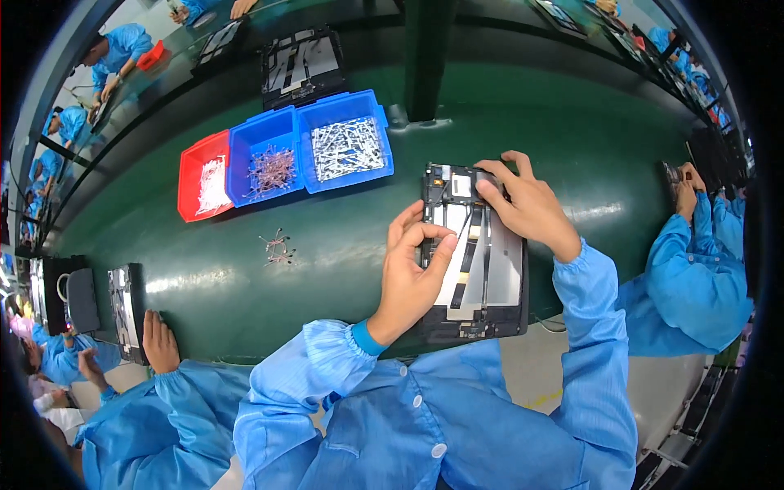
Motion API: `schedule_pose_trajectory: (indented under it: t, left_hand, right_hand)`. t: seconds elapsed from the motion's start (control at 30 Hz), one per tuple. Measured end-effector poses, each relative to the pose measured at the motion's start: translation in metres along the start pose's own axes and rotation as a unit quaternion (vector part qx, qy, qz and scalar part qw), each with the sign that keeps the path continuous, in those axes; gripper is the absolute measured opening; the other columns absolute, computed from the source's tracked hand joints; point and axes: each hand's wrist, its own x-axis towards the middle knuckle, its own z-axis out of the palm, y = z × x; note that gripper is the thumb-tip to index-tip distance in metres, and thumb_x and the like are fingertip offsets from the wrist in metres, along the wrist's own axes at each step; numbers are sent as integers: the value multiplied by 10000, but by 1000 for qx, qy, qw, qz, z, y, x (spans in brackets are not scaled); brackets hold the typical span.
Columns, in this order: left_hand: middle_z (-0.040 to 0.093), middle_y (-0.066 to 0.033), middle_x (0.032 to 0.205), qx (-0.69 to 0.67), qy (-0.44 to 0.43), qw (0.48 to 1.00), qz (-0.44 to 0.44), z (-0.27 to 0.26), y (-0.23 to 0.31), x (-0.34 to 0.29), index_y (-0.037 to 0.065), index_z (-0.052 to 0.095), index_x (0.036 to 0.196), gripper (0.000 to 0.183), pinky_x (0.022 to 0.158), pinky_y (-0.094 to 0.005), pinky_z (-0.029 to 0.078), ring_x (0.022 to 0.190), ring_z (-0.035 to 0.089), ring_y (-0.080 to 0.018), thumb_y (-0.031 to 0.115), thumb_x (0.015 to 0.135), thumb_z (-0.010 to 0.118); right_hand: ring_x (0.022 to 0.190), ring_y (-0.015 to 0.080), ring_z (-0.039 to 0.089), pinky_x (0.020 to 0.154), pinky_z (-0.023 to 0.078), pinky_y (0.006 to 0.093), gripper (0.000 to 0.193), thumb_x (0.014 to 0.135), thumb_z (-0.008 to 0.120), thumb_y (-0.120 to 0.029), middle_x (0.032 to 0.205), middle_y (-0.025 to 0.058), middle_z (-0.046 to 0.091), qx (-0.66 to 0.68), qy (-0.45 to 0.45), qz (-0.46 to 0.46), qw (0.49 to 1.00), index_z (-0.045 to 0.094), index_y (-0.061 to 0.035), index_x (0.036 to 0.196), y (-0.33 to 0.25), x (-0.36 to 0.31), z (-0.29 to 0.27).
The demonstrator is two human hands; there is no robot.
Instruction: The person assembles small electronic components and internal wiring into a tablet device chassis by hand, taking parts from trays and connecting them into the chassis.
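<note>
An opened tablet (pixel 504 273) lies before me, its black frame, silver inner plate and dark ribbon cables bare. My left hand (pixel 412 273) is over its left side, with thumb and index fingertips pinched together above the inner plate. Whatever is between those fingertips is too small to make out. At the far end of the tablet, my right hand (pixel 531 204) grips the upper right part. Its thumb presses by a black module with a white label (pixel 461 186), and the fingers bend over the top edge.
Beyond my left hand stand a red bin (pixel 192 184) of small white pieces, a blue bin (pixel 245 151) of thin reddish-brown parts and another blue bin (pixel 371 106) of white-and-black strips. Loose small parts (pixel 278 247) lie nearer. Co-workers' hands (pixel 160 343) and another device (pixel 124 314) are at left.
</note>
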Motion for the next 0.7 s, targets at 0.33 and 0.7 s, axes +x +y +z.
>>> schedule_pose_trajectory:
  t: [0.33,0.7]
  left_hand:
    - [355,-206,1428,64,51,997,6,-17,17,-44,60,694,966,93,1127,-429,303,1348,403,-331,104,885,707]
    - [598,-97,1027,-16,30,999,25,-67,28,-28,-30,677,965,99,840,-265,476,942,576,-153,-62,872,669]
  right_hand:
    - [885,525,644,809,542,516,448,977,499,-442,1383,352,416,-31,-54,-6,998,533,-152,1316,-54,-28,18]
    - [840,326,676,711,538,401,401,779,798,-173,999,160,662,182,76,-179,964,639,6,1101,-89,-44,-6]
